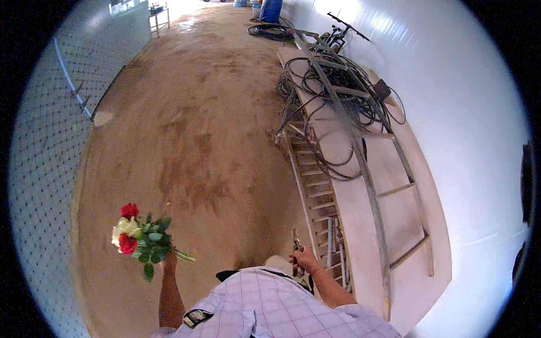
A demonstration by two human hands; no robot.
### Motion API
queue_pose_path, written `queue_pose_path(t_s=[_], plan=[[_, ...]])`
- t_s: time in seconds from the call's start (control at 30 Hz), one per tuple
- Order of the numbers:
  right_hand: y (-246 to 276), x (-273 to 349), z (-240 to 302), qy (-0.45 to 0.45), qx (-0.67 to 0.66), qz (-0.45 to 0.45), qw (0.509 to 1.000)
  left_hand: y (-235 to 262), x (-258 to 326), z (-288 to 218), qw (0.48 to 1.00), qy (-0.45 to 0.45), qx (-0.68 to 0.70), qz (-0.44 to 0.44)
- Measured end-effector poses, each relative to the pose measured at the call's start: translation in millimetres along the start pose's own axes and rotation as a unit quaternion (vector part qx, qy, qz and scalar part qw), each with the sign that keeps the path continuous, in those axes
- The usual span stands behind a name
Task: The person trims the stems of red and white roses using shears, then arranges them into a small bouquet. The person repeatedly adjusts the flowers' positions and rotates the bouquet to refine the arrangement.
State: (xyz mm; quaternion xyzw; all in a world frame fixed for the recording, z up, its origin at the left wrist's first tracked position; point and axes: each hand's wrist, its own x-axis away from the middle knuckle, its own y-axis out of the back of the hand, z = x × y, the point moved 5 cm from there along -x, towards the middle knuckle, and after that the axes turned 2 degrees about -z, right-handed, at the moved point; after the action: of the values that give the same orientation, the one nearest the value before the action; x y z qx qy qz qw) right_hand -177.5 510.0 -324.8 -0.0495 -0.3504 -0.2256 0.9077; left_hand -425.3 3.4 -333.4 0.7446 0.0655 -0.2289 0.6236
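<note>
At the lower left my left hand (168, 261) is closed around the stems of a small bunch of roses (153, 239). Its red and cream blooms point left, while the green cut stems stick out to the right of the hand. Leaves cover most of the fingers. Close to my body on the right, my right hand (306, 260) grips a pair of pruning shears (297, 243), their metal jaws pointing away from me. The two hands are well apart, and the shears do not touch the roses.
Along the right, a metal ladder (370, 186) lies on a pale board (414, 287), with tangled black hoses (338, 98) at its far end. Behind these stands a bicycle (336, 35). A blue barrel (271, 11) is farther off. Netting (45, 152) lines the left side of the earthen floor (225, 141).
</note>
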Motion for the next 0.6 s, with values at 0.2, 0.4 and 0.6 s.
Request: queue_pose_path(t_s=[0.2,0.4,0.6], plan=[[-25,-17,-26,-0.037,0.047,0.009,0.998,-35,17,26,0.918,0.208,0.241,0.238],[-49,1,53,0.032,0.046,0.029,0.998,80,-87,-39,0.677,0.393,0.621,0.041],[-73,195,156,0.443,0.228,-0.032,0.866,278,-73,-162,0.584,0.359,0.727,-0.038]])
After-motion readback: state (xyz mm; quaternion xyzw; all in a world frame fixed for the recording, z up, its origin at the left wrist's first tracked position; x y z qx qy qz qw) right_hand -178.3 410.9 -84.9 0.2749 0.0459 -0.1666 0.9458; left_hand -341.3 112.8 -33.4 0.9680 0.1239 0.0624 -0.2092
